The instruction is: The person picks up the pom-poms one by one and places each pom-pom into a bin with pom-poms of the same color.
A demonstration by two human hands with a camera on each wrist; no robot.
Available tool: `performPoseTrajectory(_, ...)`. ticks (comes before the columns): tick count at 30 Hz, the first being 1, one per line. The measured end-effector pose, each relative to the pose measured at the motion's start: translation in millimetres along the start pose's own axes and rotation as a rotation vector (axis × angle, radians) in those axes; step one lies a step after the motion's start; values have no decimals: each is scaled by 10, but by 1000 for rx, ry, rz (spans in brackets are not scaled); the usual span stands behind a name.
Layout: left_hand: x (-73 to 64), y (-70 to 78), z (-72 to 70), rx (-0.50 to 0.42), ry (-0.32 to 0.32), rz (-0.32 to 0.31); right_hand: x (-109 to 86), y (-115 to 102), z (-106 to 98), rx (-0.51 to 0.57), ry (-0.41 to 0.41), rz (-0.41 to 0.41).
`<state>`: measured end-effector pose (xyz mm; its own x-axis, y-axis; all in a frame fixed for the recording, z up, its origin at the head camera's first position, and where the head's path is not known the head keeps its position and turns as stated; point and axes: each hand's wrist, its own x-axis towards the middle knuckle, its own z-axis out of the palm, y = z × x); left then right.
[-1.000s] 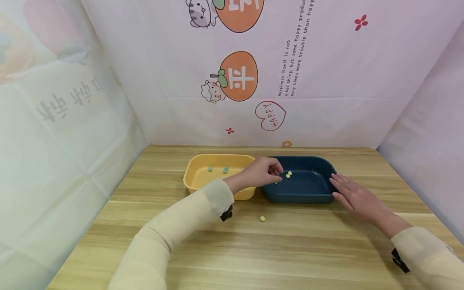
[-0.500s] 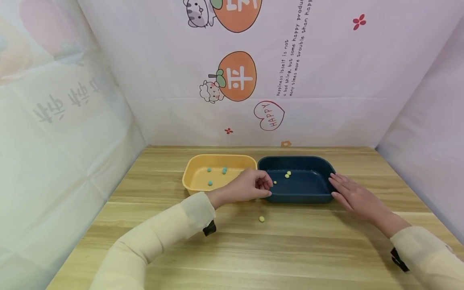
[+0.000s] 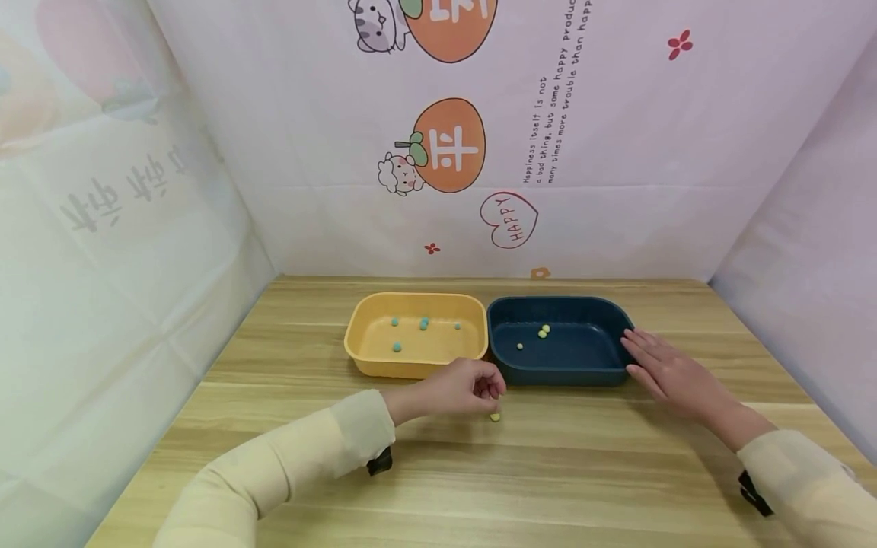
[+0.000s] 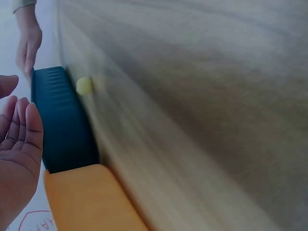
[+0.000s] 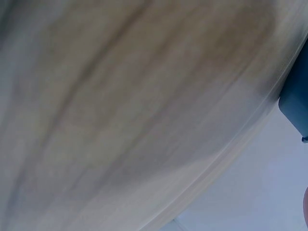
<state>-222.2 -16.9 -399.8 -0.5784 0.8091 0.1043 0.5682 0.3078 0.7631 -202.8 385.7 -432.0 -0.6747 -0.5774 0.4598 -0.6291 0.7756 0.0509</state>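
Observation:
My left hand hovers over the table just in front of the two bins, its fingertips above a small yellow ball that they partly cover. In the left wrist view, thumb and bent fingers stand apart with nothing between them, and the yellow ball lies clear of them. The straight fingers of my right hand rest against the right end of the dark blue bin. Inside that bin are a few small yellow balls. Several small blue balls lie in the yellow bin.
Both bins stand side by side on a wood-grain table, close to its back edge. Behind them hangs a white printed cloth, with further cloth walls at left and right.
My left hand has come from over the dark blue bin, back toward me and down to the yellow ball on the table. My right hand has stayed at the bin's end.

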Motion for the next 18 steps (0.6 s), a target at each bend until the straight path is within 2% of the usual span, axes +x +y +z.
performPoseTrajectory(5, -21, -40, 40, 7, -31, -16, -2, 1, 4, 3, 2, 1)
performPoseTrajectory(12, 6, -148, 131, 100, -47, -38, -14, -2, 10, 1, -3, 7)
performPoseTrajectory(18, 43, -160, 164, 154, -53, -62, -9, -12, -1, 5, -5, 11)
